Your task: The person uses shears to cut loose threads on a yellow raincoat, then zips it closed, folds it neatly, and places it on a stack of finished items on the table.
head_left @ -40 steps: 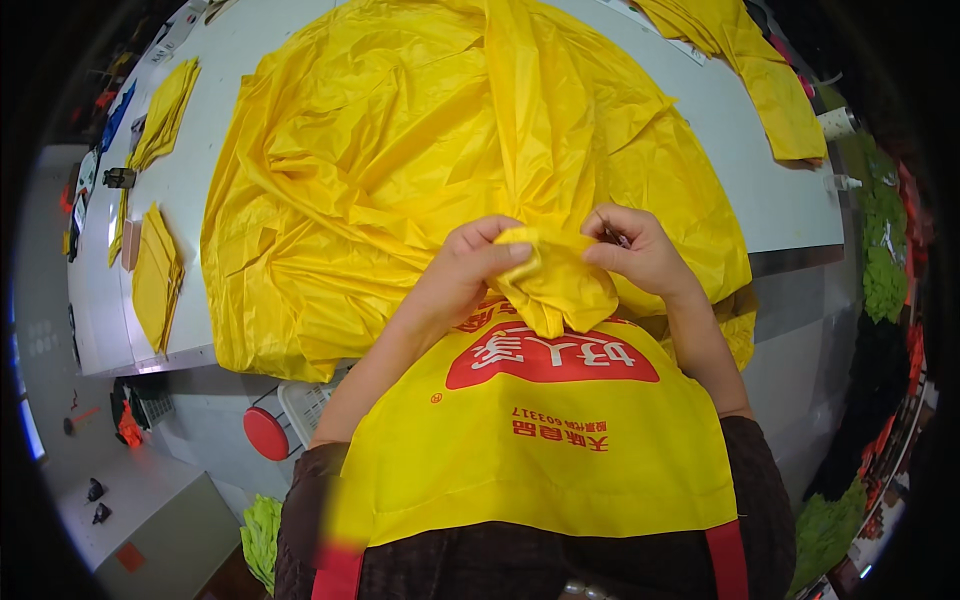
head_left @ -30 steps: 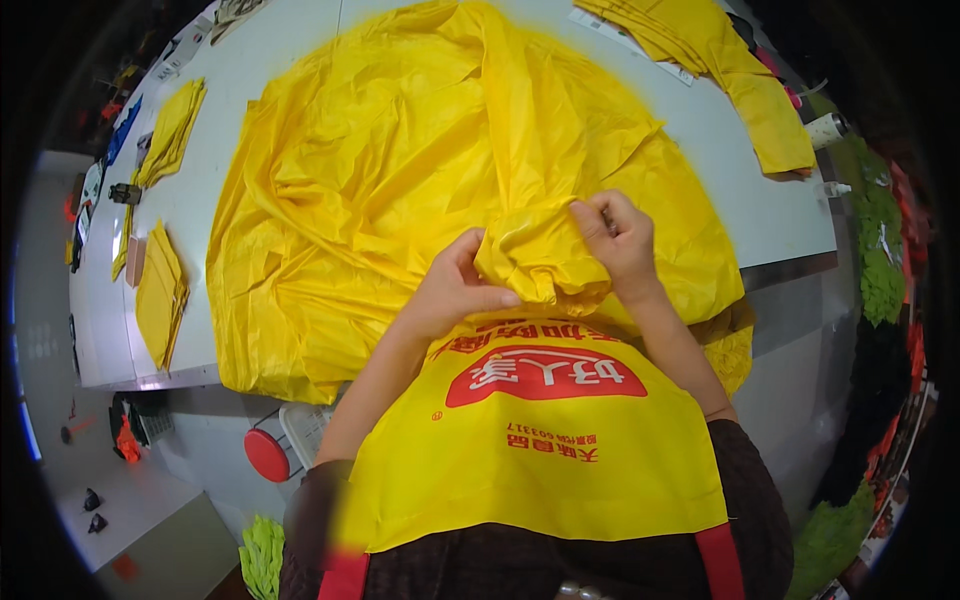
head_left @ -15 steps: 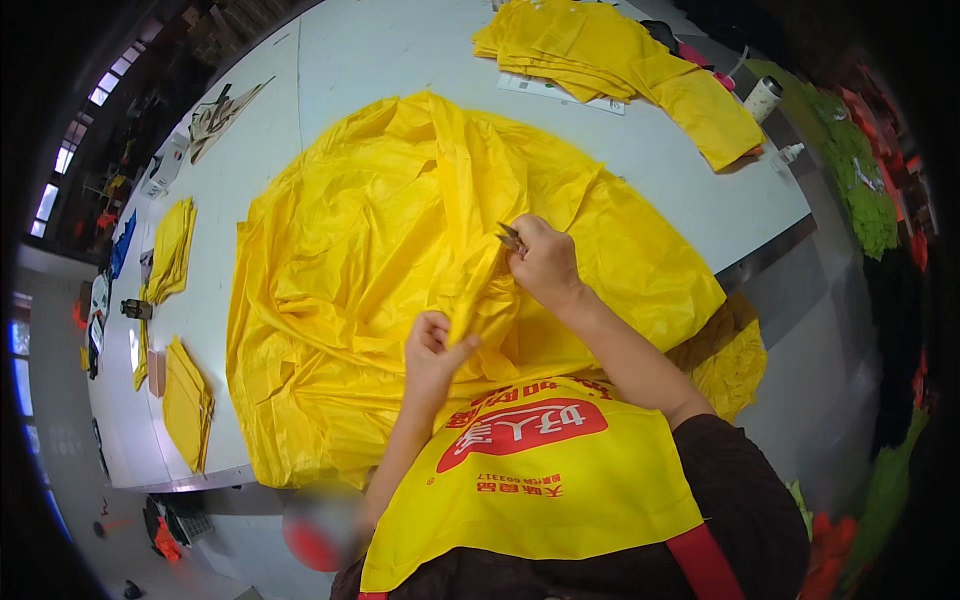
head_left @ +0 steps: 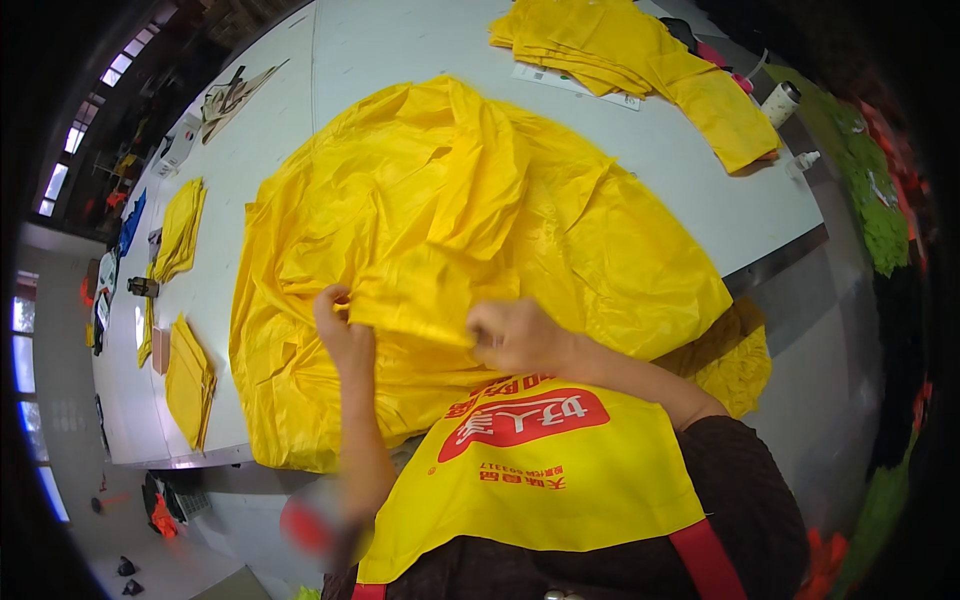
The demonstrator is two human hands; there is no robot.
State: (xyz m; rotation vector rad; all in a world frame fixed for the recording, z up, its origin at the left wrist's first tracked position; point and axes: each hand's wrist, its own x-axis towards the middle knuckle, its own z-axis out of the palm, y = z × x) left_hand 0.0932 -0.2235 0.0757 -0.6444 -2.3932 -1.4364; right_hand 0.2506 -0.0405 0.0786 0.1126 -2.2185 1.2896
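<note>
A big, crumpled piece of thin yellow fabric (head_left: 570, 240) spreads over the white table in front of me, some of it hanging past the near edge. My left hand (head_left: 345, 325) is closed on a fold of it, thumb and fingers pinched together. To the right, my right hand (head_left: 522, 338) is blurred, closed at the other end of the same raised stretch of fabric. Between both hands that stretch is pulled out sideways. Whether small metal snips are still inside my right fist cannot be made out.
Folded yellow pieces (head_left: 600, 45) are stacked at the far right, near a flask (head_left: 780, 103) and a small white bottle (head_left: 803, 163). Smaller yellow stacks (head_left: 188, 385) lie along the left of the white table (head_left: 380, 40). Green cloth (head_left: 868, 185) is heaped beyond the right edge.
My hands have spread apart, the left going left and up, the right moving down and slightly left. The fabric between them is now stretched sideways. The snips seen earlier no longer show.
</note>
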